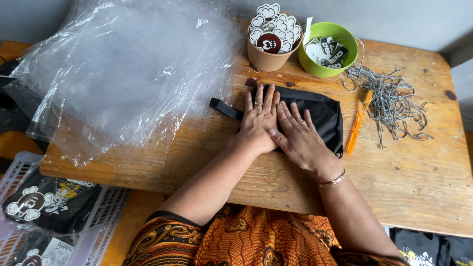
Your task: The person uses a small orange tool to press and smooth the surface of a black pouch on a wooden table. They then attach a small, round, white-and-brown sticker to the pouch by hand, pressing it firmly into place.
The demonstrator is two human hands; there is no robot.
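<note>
On the wooden table, your left hand and right hand press flat, fingers spread, side by side on the black pouch.

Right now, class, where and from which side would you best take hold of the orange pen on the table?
Probably the orange pen is best pinched mid-barrel, coming from above. It lies flat and slanted between the black pouch and the chain pile, so its long sides are free, though narrowly.

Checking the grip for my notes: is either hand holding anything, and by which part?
Nothing is gripped. The left hand and right hand lie flat, palms down, on the middle of the black pouch.
</note>
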